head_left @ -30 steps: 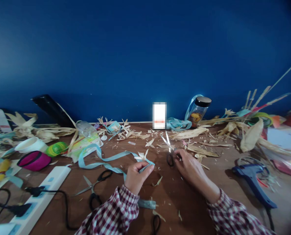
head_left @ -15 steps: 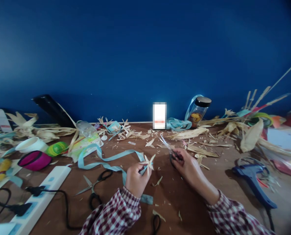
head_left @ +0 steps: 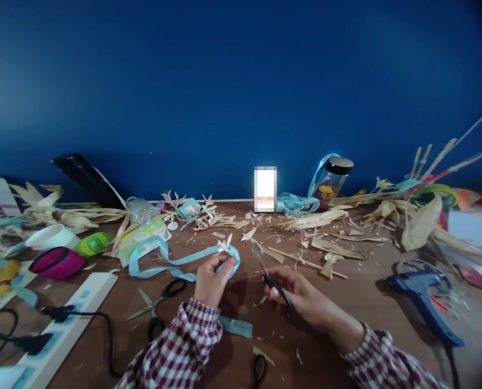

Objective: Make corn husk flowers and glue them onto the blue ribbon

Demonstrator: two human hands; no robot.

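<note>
My left hand (head_left: 213, 276) is pinched around a small pale flower of dried husk (head_left: 225, 246). A light blue ribbon (head_left: 180, 262) runs from beside that hand in loops across the table to the left. My right hand (head_left: 295, 294) grips a pair of dark-handled scissors (head_left: 267, 278), whose blades point up and leftward, apart from the flower. A second pair of scissors (head_left: 154, 307) lies opened on the table left of my left forearm. Between my sleeves rests a short blue ribbon piece (head_left: 236, 327).
On the right lies a blue glue gun (head_left: 423, 302). A white power strip (head_left: 77, 313) with black plugs stands on the left. Dried husks (head_left: 318, 220), a tilted jar (head_left: 333, 181) and a coil of ribbon (head_left: 298, 203) line the back. Husk scraps litter the brown table (head_left: 314, 346).
My left hand has shifted left and slightly up with the flower, the ribbon now curling beside it. My right hand has moved left and turned, bringing the scissors nearer the left hand.
</note>
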